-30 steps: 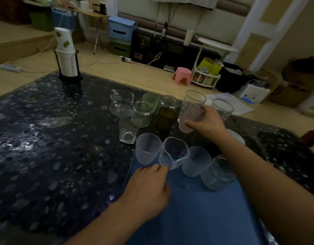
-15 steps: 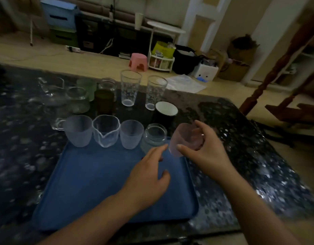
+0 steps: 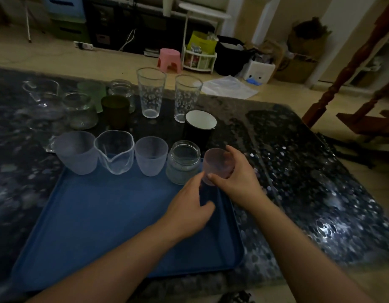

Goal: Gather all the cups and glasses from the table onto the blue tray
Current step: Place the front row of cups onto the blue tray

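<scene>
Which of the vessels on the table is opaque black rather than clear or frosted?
The black cup with the white inside, standing just behind the blue tray, right of the two tall clear glasses; every other vessel lets light through.
</scene>
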